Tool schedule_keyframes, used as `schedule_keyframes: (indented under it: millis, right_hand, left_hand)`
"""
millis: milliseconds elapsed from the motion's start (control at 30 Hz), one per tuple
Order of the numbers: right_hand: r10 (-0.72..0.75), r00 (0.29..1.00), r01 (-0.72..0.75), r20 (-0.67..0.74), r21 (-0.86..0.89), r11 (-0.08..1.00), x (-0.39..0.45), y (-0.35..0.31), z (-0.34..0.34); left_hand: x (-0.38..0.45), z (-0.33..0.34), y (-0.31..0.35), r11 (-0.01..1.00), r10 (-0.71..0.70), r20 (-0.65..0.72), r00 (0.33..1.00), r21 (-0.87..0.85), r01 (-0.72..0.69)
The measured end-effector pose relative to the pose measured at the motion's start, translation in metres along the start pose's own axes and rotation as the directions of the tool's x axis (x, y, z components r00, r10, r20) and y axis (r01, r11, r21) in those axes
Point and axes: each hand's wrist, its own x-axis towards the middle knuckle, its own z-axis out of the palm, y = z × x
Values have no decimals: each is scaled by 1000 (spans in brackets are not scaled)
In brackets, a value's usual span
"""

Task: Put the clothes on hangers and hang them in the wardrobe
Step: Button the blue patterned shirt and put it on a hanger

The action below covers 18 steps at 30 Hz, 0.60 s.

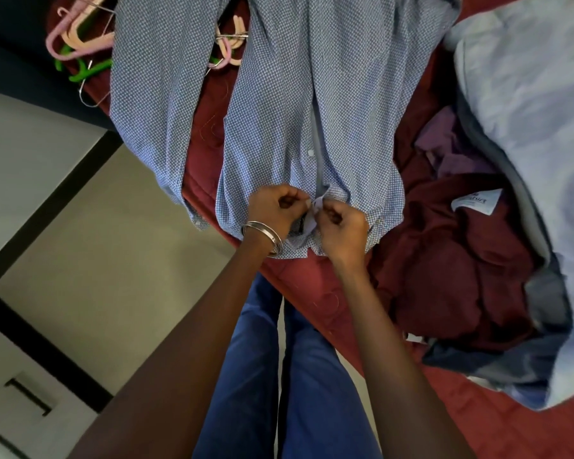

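Bed [312, 286], red quilted cover; near edge runs diagonally across the view, a person in blue trousers standing against it.

Patterned shirt [279, 104], blue with a fine white dot print; lies flat along the bed, front upward, one sleeve spread toward the bed's left edge, the button placket partly parted, the nearest end reaching the near edge of the bed.

Pale blue garment [527, 111]; heaped toward the right side of the bed, its dark lining showing along the lower fold.

Maroon garment [451, 270]; crumpled between the patterned shirt and the pale blue garment, a white label [476, 202] showing on top.

Purple garment [451, 150]; partly buried behind the maroon one.

Hangers [80, 38], pink, peach and green with wire hooks; piled at the far left corner of the bed, partly under the shirt's sleeve.

Left hand [274, 207], bangles on the wrist; fingers curled, pinching the shirt's front edge at the near end.

Right hand [340, 223]; fingers curled, pinching the opposite front edge, just beside the left hand.
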Motion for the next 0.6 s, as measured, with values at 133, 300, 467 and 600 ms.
schedule_keyframes:
  millis: [133, 300, 467, 600]
  right_hand:
    - [104, 995, -101, 1, 243, 965, -2, -1, 2]
    - [47, 999, -46, -2, 171, 984, -1, -1, -1]
    - [-44, 999, 44, -13, 48, 998, -3, -1, -2]
    - [-43, 999, 43, 28, -12, 999, -1, 0, -4]
  left_hand:
    - [-3, 0, 0, 1000, 9, 15, 1000, -24, -9]
    - [-3, -1, 1, 1000, 30, 11, 999, -9, -30]
    - [-1, -1, 0, 1000, 25, 23, 999, 17, -25]
    - [0, 0, 1, 999, 22, 21, 1000, 29, -22]
